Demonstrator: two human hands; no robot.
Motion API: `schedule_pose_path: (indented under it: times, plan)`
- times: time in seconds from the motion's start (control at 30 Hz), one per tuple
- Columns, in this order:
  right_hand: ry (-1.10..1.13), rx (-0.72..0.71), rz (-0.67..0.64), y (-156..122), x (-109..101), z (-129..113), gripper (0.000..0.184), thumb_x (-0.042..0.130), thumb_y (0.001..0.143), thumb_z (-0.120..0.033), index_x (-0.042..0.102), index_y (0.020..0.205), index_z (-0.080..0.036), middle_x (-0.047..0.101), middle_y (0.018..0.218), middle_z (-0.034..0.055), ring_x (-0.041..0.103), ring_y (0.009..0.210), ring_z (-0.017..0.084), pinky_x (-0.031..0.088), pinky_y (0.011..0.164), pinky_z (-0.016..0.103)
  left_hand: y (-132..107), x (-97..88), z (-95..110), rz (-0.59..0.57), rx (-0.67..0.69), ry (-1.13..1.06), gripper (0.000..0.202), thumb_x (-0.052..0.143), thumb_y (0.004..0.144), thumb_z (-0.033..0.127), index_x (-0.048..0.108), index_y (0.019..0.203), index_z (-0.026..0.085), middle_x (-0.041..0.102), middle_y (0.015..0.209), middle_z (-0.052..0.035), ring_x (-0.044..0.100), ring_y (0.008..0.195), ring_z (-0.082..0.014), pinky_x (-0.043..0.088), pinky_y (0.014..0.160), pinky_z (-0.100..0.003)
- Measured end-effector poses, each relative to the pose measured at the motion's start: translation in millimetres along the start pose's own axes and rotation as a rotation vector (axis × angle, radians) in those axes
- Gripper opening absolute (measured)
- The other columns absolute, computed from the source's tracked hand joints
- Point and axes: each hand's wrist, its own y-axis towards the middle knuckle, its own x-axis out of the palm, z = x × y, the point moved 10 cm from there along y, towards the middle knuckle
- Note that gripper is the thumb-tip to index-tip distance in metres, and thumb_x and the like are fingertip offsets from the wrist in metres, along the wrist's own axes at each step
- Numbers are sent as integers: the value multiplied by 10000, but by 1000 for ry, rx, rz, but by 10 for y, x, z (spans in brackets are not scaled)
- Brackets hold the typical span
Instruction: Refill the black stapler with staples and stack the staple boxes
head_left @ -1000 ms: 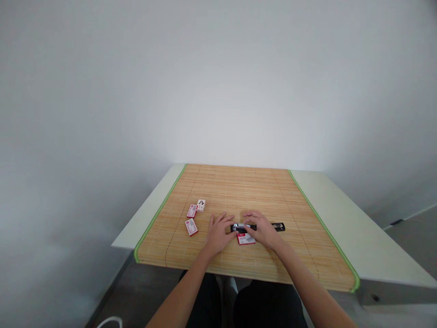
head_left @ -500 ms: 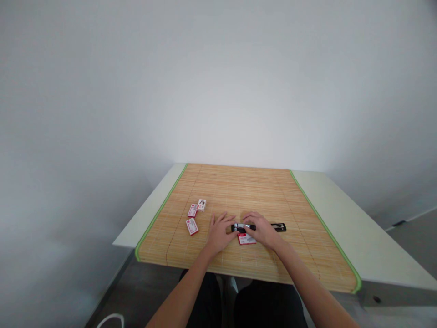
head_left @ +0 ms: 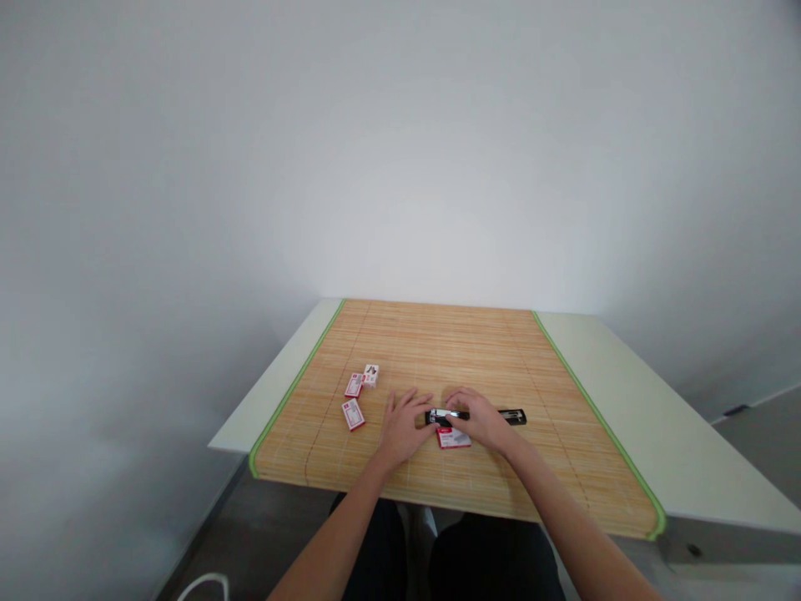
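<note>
A long black stapler (head_left: 514, 416) lies folded open across the mat, its silver metal track showing towards the left end. My left hand (head_left: 402, 428) has its thumb and index finger around that left end, while the other fingers stretch out over the mat. From above, my right hand (head_left: 481, 420) covers the stapler's middle, fingers curled with the tips on the metal track. What lies under those fingertips is hidden. A red and white box (head_left: 454, 439) is just in front of the stapler, partly beneath the right hand.
Left of my hands lie two small red and white boxes, one nearer (head_left: 354, 414) and one farther (head_left: 354, 385). A white box (head_left: 371, 375) with a dark picture touches the farther one. A green-edged bamboo mat (head_left: 450, 342) covers the white table (head_left: 601, 359), which meets a wall.
Both hands keep their places on the stapler, with barely any finger movement. The whole view has shifted very slightly.
</note>
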Motion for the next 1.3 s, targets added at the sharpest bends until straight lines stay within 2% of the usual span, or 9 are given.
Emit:
schedule_pose_path:
  times: [0.63,0.7,0.77,0.83,0.9,1.03,1.3]
  plan:
    - [18,-5,22,-23,-38,-66,116,747,833,-229,753,946,-255,716,1050,52,653,1009,239,516,943,397,-3,-11,25,-2,-15,-9,362,736,875,453,706,1232,400,595,1485,40,360,1504,-273,-26,1280,-563]
    - [13,-2,24,-26,-41,-64,111,747,840,-235,757,948,-258,716,1052,53,653,1013,240,516,948,401,-7,-53,27,30,-21,-45,396,751,864,455,693,1248,379,605,1474,26,399,1480,-269,29,1286,-549]
    - [10,-7,27,-27,-43,-65,97,742,852,-244,758,946,-262,717,1046,53,654,1009,241,518,945,403,-13,-119,26,84,-22,-105,414,746,871,449,678,1266,344,608,1468,2,461,1431,-257,155,1277,-514]
    - [10,-17,22,-26,-37,-67,93,737,863,-255,762,952,-265,719,1042,57,655,1007,243,522,939,405,-16,-174,30,131,-17,-161,352,720,894,432,691,1225,317,609,1463,-12,507,1384,-243,287,1233,-467]
    - [11,-25,20,-24,-29,-61,96,736,868,-268,766,959,-266,721,1040,62,656,1010,246,525,938,407,-8,-193,39,150,-11,-192,250,698,912,417,722,1135,306,613,1453,-11,521,1366,-239,354,1195,-443]
    - [9,-28,32,-20,-24,-35,90,747,865,-286,769,949,-266,720,1032,59,661,997,244,533,928,407,24,-178,50,164,-18,-220,166,685,923,399,750,1040,300,602,1461,-8,513,1378,-243,362,1201,-451]
    - [11,-29,33,-29,-31,-57,96,739,873,-283,772,962,-273,718,1064,55,659,1025,242,528,945,399,47,-121,46,153,8,-234,162,671,933,407,769,1014,306,564,1501,-2,504,1391,-243,363,1212,-458]
